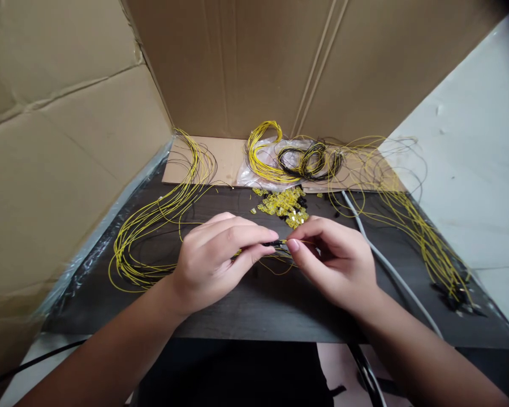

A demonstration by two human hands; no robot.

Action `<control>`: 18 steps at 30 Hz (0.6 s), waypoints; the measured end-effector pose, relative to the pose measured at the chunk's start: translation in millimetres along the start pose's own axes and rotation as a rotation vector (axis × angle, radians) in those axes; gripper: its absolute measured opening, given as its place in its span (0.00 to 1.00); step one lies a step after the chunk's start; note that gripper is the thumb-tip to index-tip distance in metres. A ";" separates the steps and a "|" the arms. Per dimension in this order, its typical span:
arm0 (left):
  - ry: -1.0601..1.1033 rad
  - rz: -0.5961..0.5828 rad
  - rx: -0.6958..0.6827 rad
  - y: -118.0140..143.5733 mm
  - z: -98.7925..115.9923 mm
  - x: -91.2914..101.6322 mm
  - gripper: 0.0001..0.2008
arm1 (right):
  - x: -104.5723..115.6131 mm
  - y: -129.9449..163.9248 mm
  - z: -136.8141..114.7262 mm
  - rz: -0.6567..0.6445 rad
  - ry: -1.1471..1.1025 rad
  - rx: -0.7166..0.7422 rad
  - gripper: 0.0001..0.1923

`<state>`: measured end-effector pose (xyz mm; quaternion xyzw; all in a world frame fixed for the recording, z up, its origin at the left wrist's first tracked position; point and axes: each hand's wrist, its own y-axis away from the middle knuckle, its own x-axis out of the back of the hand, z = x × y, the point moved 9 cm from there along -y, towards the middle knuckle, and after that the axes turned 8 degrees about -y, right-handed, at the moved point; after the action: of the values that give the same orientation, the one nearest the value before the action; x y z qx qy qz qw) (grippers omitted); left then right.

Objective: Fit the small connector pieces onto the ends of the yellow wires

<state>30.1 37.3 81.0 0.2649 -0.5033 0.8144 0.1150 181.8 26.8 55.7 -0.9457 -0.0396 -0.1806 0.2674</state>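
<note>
Black connector [273, 243] — thin yellow wire [283, 242] — between hands [220, 257]

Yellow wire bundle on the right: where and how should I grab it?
Grip the yellow wire bundle just behind the black parts, probably from the left and above: strands gather there, loosen into loops farther back, and a white panel stands on the right.

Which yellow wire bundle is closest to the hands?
The left bundle, its lower loop running behind the left hand; the middle coil sits on the plastic bag, the right bundle lies farther right.
</note>
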 end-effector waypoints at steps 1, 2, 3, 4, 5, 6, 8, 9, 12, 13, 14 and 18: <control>-0.007 -0.003 0.000 0.0 0.0 -0.2 0.15 | 0.3 0.2 -0.1 0.002 0.009 0.001 0.02; -0.016 -0.008 0.003 0.2 -0.3 -0.4 0.14 | 0.5 0.3 -0.8 0.002 0.019 0.009 0.02; -0.025 -0.011 0.004 0.4 -0.5 -0.5 0.14 | 0.3 0.3 -2.1 -0.002 0.028 0.023 0.02; -0.033 -0.014 0.003 0.7 -0.7 -0.6 0.14 | -0.4 0.3 -3.9 -0.010 0.039 0.044 0.02; -0.038 -0.015 0.000 1.1 -0.6 -0.6 0.14 | -1.2 0.3 -6.4 -0.019 0.053 0.071 0.02; -0.039 -0.013 -0.005 1.5 -0.5 -0.4 0.14 | -2.1 0.2 -8.9 -0.028 0.068 0.101 0.03; -0.035 -0.011 -0.016 2.2 -0.3 -0.4 0.15 | -3.6 0.2 -12.7 -0.040 0.097 0.148 0.03; -0.031 -0.013 -0.018 2.5 -0.4 -0.7 0.15 | -3.8 0.0 -13.4 -0.042 0.105 0.159 0.04; -0.018 -0.021 -0.023 2.6 -0.2 -2.0 0.17 | -4.1 -1.1 -12.1 -0.052 0.100 0.158 0.03; -0.012 -0.026 -0.022 2.5 -0.2 -2.5 0.16 | -4.3 -1.4 -11.5 -0.058 0.096 0.158 0.03; -0.004 -0.032 -0.017 2.5 -0.4 -3.0 0.16 | -4.7 -1.6 -11.0 -0.067 0.095 0.157 0.03; 0.067 -0.049 0.051 3.1 -6.3 -4.1 0.16 | -6.4 -1.4 -9.1 -0.090 0.101 0.150 0.03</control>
<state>30.1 41.7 74.1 0.2526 -0.4715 0.8324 0.1451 172.7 23.4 61.3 -0.9099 -0.0818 -0.2365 0.3308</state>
